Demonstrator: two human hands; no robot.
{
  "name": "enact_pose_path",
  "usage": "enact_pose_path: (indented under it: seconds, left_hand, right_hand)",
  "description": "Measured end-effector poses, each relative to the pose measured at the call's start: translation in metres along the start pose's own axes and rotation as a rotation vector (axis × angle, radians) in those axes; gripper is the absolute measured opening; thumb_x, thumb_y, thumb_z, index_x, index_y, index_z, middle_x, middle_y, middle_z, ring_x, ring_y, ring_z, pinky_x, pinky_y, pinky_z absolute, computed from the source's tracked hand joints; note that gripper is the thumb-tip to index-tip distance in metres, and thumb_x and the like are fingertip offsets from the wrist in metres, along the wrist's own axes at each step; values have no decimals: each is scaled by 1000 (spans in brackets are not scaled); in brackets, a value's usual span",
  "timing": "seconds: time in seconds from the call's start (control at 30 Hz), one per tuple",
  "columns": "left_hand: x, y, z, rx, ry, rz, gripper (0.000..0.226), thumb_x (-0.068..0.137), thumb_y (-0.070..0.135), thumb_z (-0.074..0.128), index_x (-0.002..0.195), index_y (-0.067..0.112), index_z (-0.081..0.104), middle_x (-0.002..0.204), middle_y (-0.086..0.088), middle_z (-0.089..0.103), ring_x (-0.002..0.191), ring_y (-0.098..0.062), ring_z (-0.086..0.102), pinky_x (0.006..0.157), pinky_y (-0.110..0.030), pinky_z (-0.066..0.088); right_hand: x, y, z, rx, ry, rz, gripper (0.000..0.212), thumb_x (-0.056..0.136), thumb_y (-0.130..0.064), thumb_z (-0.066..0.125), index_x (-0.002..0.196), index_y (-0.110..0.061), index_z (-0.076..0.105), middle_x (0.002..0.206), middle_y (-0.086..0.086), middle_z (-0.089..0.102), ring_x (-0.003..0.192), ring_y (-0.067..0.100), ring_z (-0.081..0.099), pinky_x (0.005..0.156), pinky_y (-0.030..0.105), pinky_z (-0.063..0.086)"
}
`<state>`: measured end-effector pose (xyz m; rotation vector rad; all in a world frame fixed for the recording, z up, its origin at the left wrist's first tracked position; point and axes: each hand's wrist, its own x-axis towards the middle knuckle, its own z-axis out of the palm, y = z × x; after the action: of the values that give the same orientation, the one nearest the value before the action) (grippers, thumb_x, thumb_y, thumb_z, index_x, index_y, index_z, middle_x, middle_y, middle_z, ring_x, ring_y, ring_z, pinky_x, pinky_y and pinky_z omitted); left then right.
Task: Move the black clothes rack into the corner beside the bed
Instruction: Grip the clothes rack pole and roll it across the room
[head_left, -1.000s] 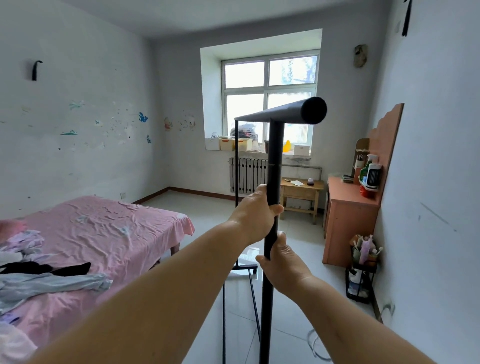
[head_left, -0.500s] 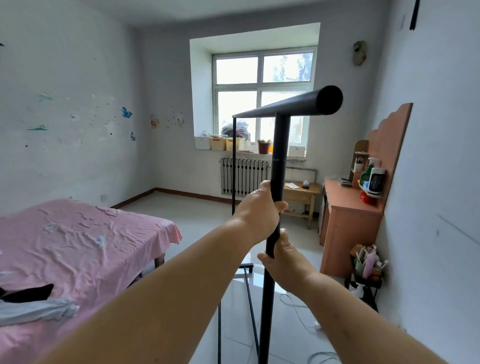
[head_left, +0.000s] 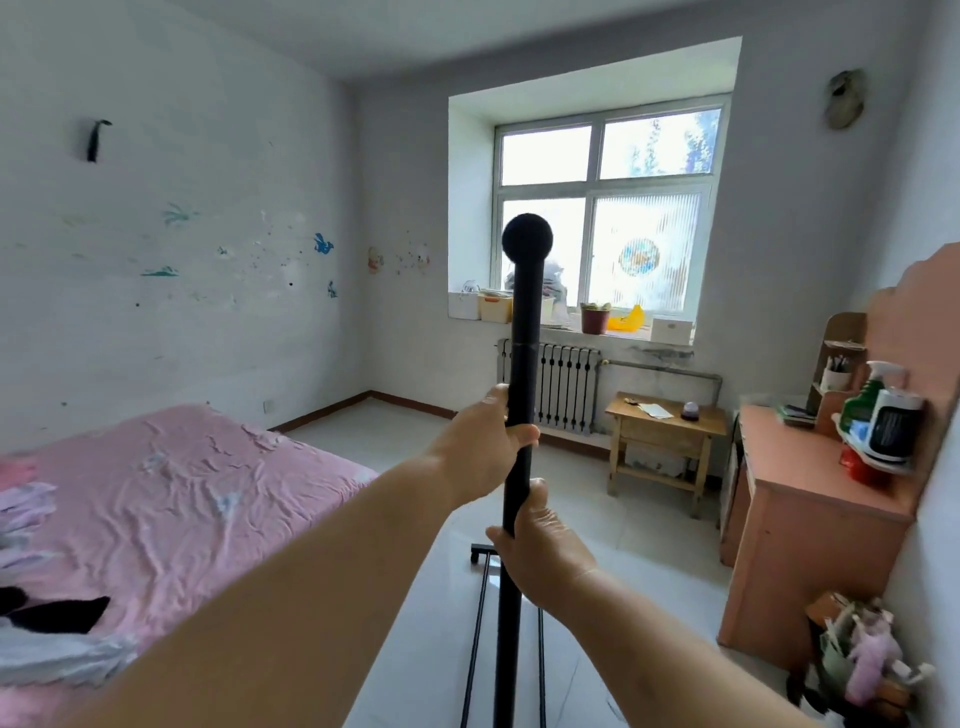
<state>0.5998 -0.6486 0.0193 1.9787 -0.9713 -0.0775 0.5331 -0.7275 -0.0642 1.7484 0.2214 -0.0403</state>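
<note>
Both hands squeeze the rack (head_left: 521, 364) pole, left hand (head_left: 480, 447) above right hand (head_left: 540, 545). Keep it straight up; roll it slowly past the bed (head_left: 171, 499).

Both bare arms reach forward from the near edge. The left hand (head_left: 480, 447) sits higher and farther, fingers wrapped in a closed grip; the right hand (head_left: 545, 553) is clenched just below it, nearer, thumb pointing up.
</note>
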Motion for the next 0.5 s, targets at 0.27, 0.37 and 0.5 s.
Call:
enact_pose_path:
  seconds: [0.27,0.37,0.5]
  left_hand:
    - [98,-28,16,-13,17,-6,20,96,20,53,115,18,49,103,-11,66,100,-27,64,94,-49,51]
    - [139,-42,22,-14,14,10,20,96,20,53,115,16,49,104,-13,66,102,-30,63,94,-50,51]
    - [188,-63,26,-23,27,32,19,96,19,54,114,17,49,101,-11,67,98,-28,65,92,-48,52]
  right_hand:
    - [92,-5,105,828,-72,972,83,75,-44,-24,114,29,-24,51,-34,25,81,69,-26,74,56,-42]
    - [120,4,139,988,-90,1141,81,73,-44,-26,113,28,-26,47,-12,2,110,23,-10,78,37,9]
    - [158,22,161,1076,-79,1257,79,75,-43,-25,113,26,-25,46,-10,3,36,24,-4,59,35,6]
